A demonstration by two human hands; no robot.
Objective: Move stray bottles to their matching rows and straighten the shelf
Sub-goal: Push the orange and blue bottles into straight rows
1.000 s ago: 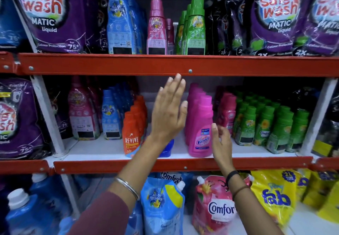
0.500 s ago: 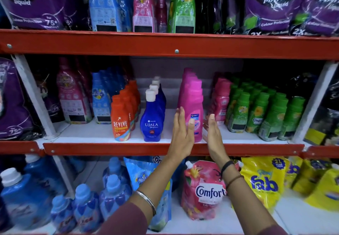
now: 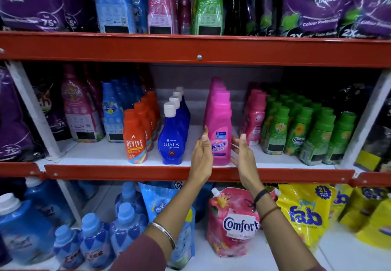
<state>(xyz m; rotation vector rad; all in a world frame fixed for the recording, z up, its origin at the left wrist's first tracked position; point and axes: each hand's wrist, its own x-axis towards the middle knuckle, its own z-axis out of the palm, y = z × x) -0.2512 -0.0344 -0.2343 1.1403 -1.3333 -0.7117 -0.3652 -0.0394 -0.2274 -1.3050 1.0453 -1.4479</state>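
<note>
On the middle shelf [image 3: 105, 172] a row of pink Vanish bottles [image 3: 220, 120] stands in file. My left hand [image 3: 202, 154] lies flat against the left side of the front Vanish bottle, fingers straight. My right hand [image 3: 243, 154] is held upright just off the bottle's right side, palm facing it. Neither hand grips anything. To the left stand a row of blue Ujala bottles [image 3: 171, 141] with white caps and a row of orange Revive bottles [image 3: 135, 139]. To the right are small pink bottles [image 3: 255, 118] and several rows of green Comfort bottles [image 3: 300, 131].
The red edge of the upper shelf [image 3: 198, 48] runs just above, carrying purple Safewash pouches [image 3: 317, 6] and tall bottles. Below are a pink Comfort pouch [image 3: 230, 224], yellow Fab pouches [image 3: 304, 215] and blue bottles [image 3: 95, 241]. White uprights [image 3: 33, 112] frame the bay.
My left hand came down from in front of the Ujala row and moved right to the Vanish bottle's left side. My right hand stayed by the bottle's right side. The view dipped lower.
</note>
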